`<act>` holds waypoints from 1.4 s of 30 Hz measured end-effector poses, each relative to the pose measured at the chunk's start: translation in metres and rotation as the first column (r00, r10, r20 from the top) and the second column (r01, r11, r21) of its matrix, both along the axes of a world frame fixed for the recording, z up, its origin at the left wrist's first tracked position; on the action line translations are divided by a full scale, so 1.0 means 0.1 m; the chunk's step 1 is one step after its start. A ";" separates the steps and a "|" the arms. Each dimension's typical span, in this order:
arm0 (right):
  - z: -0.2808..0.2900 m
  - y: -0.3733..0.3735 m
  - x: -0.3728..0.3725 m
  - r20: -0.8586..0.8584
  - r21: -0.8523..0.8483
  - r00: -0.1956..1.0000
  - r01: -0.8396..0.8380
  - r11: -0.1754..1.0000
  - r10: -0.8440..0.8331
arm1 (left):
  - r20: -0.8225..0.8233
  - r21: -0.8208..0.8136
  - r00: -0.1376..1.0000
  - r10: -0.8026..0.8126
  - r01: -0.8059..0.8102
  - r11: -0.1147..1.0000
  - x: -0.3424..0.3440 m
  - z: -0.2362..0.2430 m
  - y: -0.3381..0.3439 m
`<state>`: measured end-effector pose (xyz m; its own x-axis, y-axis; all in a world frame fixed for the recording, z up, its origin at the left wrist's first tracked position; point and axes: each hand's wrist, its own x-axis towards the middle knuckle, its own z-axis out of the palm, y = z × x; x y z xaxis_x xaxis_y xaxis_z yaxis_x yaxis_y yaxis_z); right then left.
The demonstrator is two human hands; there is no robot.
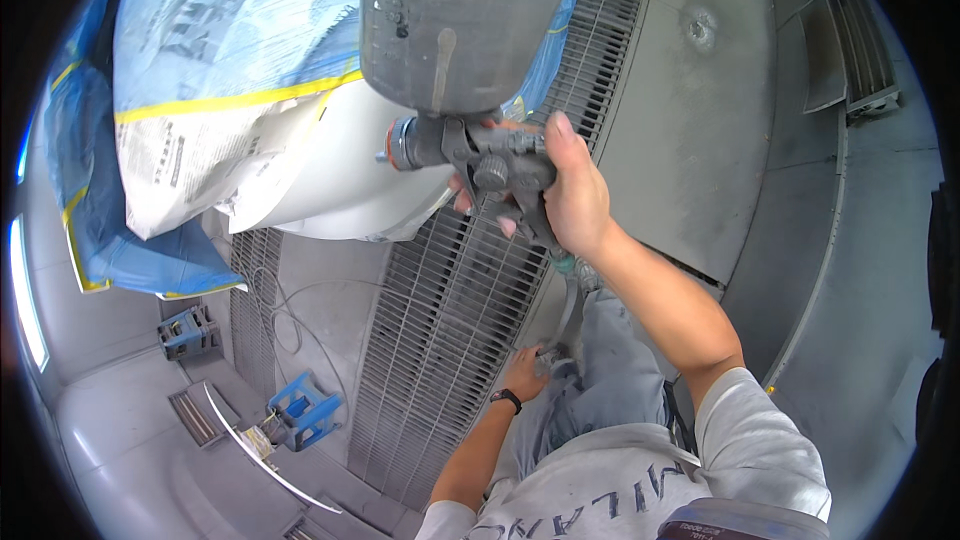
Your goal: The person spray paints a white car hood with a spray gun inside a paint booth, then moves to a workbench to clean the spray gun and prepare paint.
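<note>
My right hand [575, 190] grips a grey spray gun [480, 162] with a large grey cup [460, 20] on top, held up in front of me, its nozzle toward the left. A hose [568, 305] runs down from the gun's handle. My left hand [525, 375] is low beside my leg, closed on the hose or a fitting on it. Left of the gun, a white curved panel [350, 170] shows under blue plastic sheeting [230, 10], printed white paper [190, 165] and yellow tape.
Metal floor grates [440, 340] run below, with a loose hose [300, 330] across them. A blue stool [305, 410], a long white curved piece [238, 430] and a crate [190, 333] stand at lower left. A grey wall [840, 240] curves along the right.
</note>
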<state>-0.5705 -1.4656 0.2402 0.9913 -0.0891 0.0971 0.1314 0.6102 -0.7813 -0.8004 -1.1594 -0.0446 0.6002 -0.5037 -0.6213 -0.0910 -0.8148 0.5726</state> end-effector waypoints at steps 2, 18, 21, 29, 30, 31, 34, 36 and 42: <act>-0.27 -0.19 0.24 -0.077 -0.133 0.997 0.009 0.991 -0.020 | 0.036 0.042 0.998 -0.056 0.054 0.998 0.05 -0.05 -0.01; -2.08 -0.80 0.59 -0.393 -0.350 0.680 0.512 0.784 -0.619 | -0.238 0.077 0.949 -0.207 0.232 0.970 0.20 -0.56 0.23; -1.74 -0.38 0.21 -0.323 -0.289 0.774 0.467 0.836 -0.544 | -0.237 0.037 0.924 -0.301 0.318 0.947 0.19 -0.57 0.50; -1.57 0.39 -0.48 -0.009 -0.023 0.993 0.116 0.993 -0.116 | -0.382 -0.025 0.853 -0.357 0.376 0.926 -0.02 -0.62 0.93; -1.72 0.33 -0.42 -0.118 0.004 0.979 0.170 0.985 -0.169 | -0.382 -0.035 0.859 -0.340 0.354 0.935 -0.01 -0.63 0.99; -1.89 0.22 -0.37 -0.148 0.000 0.958 0.250 0.968 -0.247 | -0.401 -0.023 0.867 -0.298 0.315 0.949 -0.02 -0.63 1.07; -2.43 -0.18 -0.19 -0.290 -0.019 0.865 0.423 0.906 -0.410 | -0.401 0.002 0.889 -0.221 0.243 0.970 -0.05 -0.61 1.32; -2.74 -0.43 -0.06 -0.322 -0.119 0.806 0.487 0.865 -0.497 | -0.448 0.123 0.866 -0.220 0.303 0.945 -0.08 -0.58 1.48; -3.10 -0.62 0.18 -0.479 -0.485 0.468 0.563 0.669 -0.742 | -0.527 0.259 0.839 -0.133 0.308 0.916 -0.22 -0.50 1.70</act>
<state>-0.5528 -1.5272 -0.0696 0.4800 -0.7995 -0.3610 -0.1266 0.3441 -0.9304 -0.8224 -0.9890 -0.0951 0.0701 -0.3054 -0.9496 -0.0706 -0.9511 0.3007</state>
